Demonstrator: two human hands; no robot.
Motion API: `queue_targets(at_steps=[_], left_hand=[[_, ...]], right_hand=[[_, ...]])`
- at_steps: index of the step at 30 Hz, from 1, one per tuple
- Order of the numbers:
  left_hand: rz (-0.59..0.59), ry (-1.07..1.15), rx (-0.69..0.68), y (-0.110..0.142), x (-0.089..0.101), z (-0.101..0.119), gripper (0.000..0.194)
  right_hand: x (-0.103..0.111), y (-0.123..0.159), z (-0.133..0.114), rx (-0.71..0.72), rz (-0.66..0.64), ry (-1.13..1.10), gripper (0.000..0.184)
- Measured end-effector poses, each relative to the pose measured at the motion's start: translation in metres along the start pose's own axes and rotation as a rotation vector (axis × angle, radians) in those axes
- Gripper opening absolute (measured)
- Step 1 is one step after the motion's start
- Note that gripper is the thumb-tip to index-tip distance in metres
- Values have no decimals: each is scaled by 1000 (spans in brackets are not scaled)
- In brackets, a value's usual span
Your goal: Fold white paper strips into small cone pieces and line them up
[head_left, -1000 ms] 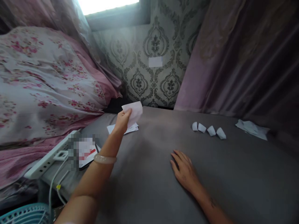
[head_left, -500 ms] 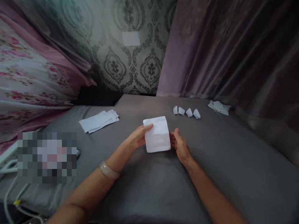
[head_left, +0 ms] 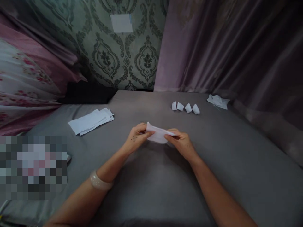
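Observation:
A white sheet of paper (head_left: 158, 135) is held up off the grey-covered surface, tilted so that it looks short and wide. My left hand (head_left: 137, 135) pinches its left side, thumb in front and fingers behind. At the right side, my right hand (head_left: 180, 140) grips the sheet between thumb and fingers. Part of the paper's right edge is hidden by the right fingers. A pale bangle (head_left: 99, 181) sits on my left forearm.
A stack of white paper strips (head_left: 91, 121) lies at the left. Several small folded white paper pieces (head_left: 188, 108) stand in a row to the back right, with crumpled white paper (head_left: 218, 101) beyond. Black cloth (head_left: 88, 92) lies at the back left.
My right hand, open beside the paper before, has closed on its right side. The sheet has tipped from facing me to a flatter, foreshortened angle. The view has shifted slightly.

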State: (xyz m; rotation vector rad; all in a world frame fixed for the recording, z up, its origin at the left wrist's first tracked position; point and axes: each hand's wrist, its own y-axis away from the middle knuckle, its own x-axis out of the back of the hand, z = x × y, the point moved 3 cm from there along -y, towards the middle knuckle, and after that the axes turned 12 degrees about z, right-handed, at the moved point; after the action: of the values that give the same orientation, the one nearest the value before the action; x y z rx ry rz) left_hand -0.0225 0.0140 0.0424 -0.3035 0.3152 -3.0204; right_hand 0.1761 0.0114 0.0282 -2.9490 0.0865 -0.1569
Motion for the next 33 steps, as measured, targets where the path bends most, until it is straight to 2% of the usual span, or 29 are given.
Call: queue_targets(at_steps=[2, 5, 7, 9, 11, 14, 16, 19, 24, 27, 29, 33], left_hand=[[99, -203, -296, 1, 6, 6, 15], [156, -387, -678, 6, 9, 8, 19], [125, -476, -851, 9, 8, 4, 25], [35, -588, -923, 10, 4, -3, 28], [-124, -706, -904, 9, -1, -12, 29], [-384, -791, -782, 9, -5, -23, 33], [-454, -783, -683, 8, -4, -28, 44], [-413, -724, -567, 6, -2, -33, 47], [-261, -602, -415, 3, -3, -35, 22], [-198, -602, -334, 3, -5, -34, 14], [-141, -609, -273, 4, -6, -32, 14], [-46, -629, -168, 4, -5, -33, 27]], right_hand=[[4, 2, -10, 210, 38, 145, 13], [10, 8, -21, 509, 121, 368, 22], [10, 12, -21, 650, 116, 536, 31], [7, 14, -14, 710, 47, 710, 35], [2, 14, -3, 703, -72, 855, 34], [-2, 14, 12, 624, -228, 958, 33], [-2, 14, 17, 576, -257, 954, 34], [0, 13, 20, 514, -244, 909, 34], [2, 9, 19, 406, -198, 778, 27], [3, 7, 19, 330, -156, 730, 20], [3, 5, 22, 278, -115, 724, 20], [3, 1, 29, 215, 0, 731, 25]])
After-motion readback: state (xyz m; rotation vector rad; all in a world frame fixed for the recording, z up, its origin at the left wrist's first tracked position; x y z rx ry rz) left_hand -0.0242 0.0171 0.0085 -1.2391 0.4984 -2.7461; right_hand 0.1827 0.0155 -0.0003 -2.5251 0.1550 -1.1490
